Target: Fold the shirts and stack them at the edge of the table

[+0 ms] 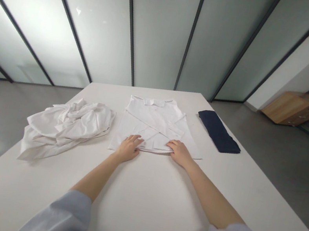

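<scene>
A white shirt (154, 115) lies flat on the table, its collar at the far end and its sleeves folded across the body. My left hand (129, 147) grips the near hem left of the middle, fingers on top of the cloth and thumb at the edge. To the right, my right hand (178, 151) holds the same hem in a similar way, its thumb low at the edge. Between my hands the hem lies close to the tabletop. Parts of the cloth under my fingers are hidden.
A crumpled heap of white cloth (65, 125) rests on the left of the white table (151, 198). Dark navy folded cloth (218, 133) lies near the right edge. Frosted glass panels (160, 33) stand behind the table, and a wooden cabinet (293, 108) is at the far right.
</scene>
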A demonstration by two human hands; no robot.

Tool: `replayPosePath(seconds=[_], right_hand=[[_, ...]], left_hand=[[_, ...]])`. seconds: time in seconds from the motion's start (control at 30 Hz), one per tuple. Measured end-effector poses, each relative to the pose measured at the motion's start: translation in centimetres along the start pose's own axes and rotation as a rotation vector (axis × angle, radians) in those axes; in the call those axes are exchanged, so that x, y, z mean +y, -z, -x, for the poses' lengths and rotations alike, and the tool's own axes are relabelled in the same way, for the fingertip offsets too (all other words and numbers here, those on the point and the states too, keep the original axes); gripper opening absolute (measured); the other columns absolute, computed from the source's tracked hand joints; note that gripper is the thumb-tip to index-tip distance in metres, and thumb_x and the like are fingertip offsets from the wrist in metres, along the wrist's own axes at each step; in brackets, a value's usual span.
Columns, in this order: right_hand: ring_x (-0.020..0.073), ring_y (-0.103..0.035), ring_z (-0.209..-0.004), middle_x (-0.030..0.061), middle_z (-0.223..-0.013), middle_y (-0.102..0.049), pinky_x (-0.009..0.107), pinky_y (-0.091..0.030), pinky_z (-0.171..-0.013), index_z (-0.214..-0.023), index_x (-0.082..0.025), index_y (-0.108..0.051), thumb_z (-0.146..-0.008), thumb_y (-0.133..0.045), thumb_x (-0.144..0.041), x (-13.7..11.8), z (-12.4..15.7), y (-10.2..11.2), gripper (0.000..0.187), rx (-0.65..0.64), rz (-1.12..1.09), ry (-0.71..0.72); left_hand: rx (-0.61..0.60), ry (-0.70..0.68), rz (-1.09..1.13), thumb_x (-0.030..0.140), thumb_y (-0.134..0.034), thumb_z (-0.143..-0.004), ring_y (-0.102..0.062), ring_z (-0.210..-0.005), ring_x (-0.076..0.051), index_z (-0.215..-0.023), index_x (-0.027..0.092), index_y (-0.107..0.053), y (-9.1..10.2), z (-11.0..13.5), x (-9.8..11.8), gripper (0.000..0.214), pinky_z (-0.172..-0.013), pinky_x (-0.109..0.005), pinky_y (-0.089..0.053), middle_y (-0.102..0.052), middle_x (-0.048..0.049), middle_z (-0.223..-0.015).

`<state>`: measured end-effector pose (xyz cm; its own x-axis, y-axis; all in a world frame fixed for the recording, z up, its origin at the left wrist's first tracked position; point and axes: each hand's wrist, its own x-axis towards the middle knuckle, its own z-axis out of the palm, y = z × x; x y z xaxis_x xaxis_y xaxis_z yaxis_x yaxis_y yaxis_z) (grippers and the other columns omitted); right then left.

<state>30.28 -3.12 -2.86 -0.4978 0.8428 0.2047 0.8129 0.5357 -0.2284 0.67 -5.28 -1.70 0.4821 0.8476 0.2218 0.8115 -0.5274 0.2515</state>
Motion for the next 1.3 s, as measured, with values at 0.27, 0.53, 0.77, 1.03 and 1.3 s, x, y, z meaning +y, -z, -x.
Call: replayPosePath(seconds=[0.27, 0.53, 0.77, 1.03, 1.3], right_hand=[[0.0265, -0.053, -0.121, 0.0107, -0.136, -0.055, 0.042, -0.040, -0.104, -0.124, -0.022, -0.063, -0.068, -0.051, 0.001, 6.4, 2.8, 1.0, 0.062, 0.054, 0.039, -0.200], [0.0224, -0.056, -0.121, 0.0078, -0.128, -0.063, 0.037, -0.039, -0.108, -0.116, -0.018, -0.069, -0.066, -0.045, 0.000, 7.0, 3.8, 1.8, 0.058, 0.022, -0.080, -0.185], [0.0254, -0.067, -0.098, 0.0060, -0.104, -0.074, 0.035, -0.051, -0.088, -0.098, -0.021, -0.074, -0.071, -0.047, -0.014, 5.9, 6.9, 7.6, 0.039, 0.084, -0.302, -0.334], [0.0218, -0.064, -0.070, 0.0061, -0.079, -0.070, 0.031, -0.050, -0.063, -0.080, -0.022, -0.070, -0.076, -0.061, -0.044, 3.9, 7.5, 17.7, 0.024, 0.229, -0.515, -0.322], [0.0194, -0.062, -0.073, 0.0034, -0.078, -0.069, 0.027, -0.047, -0.065, -0.085, -0.015, -0.069, -0.079, -0.052, -0.034, 7.7, -4.6, 14.7, 0.026, 0.265, -0.415, -0.437]], left_hand=[[-0.066, 0.175, -0.032, 0.000, -0.047, -0.064, -0.052, -0.124, -0.023, -0.125, 0.023, -0.061, 2.3, 2.3, -5.7, 0.066, -0.108, -0.039, -0.040, -0.058, -0.0072, -0.134], [-0.078, 0.265, 0.045, 0.004, -0.041, -0.064, -0.055, -0.123, -0.021, -0.120, 0.019, -0.066, 3.4, 3.1, -6.8, 0.063, -0.110, -0.037, -0.038, -0.062, -0.0058, -0.130], [-0.102, 0.296, 0.362, 0.022, -0.045, -0.065, -0.066, -0.098, -0.025, -0.095, 0.021, -0.074, 9.6, 4.5, -5.9, 0.041, -0.091, -0.034, -0.051, -0.075, -0.0036, -0.099], [0.161, 0.500, 0.729, 0.046, -0.063, -0.061, -0.059, -0.070, -0.021, -0.077, 0.018, -0.069, 16.8, 4.2, -5.5, 0.033, -0.064, -0.032, -0.049, -0.068, -0.0025, -0.069], [0.161, 0.596, 0.709, 0.041, -0.060, -0.065, -0.063, -0.090, -0.026, -0.089, 0.013, -0.069, 14.2, -5.2, -9.5, 0.038, -0.078, -0.035, -0.051, -0.072, -0.0083, -0.091]])
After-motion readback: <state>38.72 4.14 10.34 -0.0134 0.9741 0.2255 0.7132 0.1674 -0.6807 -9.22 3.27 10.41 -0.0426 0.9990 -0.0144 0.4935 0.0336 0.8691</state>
